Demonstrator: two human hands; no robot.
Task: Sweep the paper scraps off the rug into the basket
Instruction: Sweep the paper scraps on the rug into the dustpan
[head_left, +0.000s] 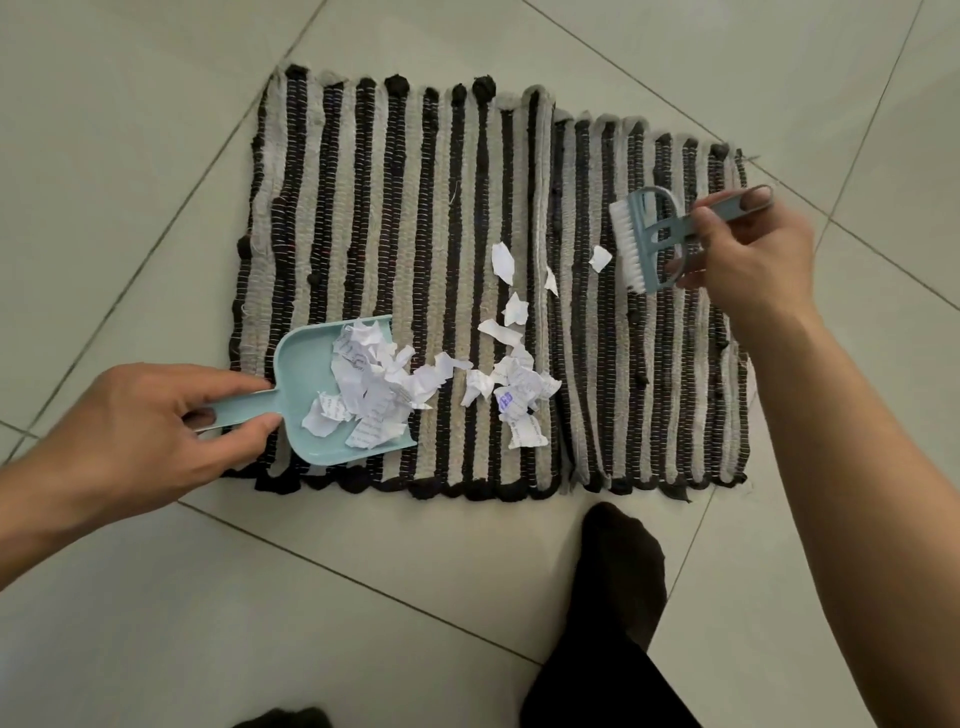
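Observation:
A striped black-and-beige rug (395, 208) lies on the tiled floor. My left hand (140, 431) grips the handle of a light blue dustpan (306, 374), which rests on the rug's near left part with several paper scraps (369, 389) in its mouth. More paper scraps (514, 400) lie on the rug just right of the pan, trailing up toward the middle. My right hand (748, 260) holds a small blue brush (644, 239) with white bristles over the rug's right part. One scrap (600, 258) lies beside the bristles. No basket is in view.
Pale floor tiles (156, 130) surround the rug on all sides. My foot in a dark sock (618, 561) stands on the floor just in front of the rug's near edge, and a second dark sock tip (283, 719) shows at the bottom.

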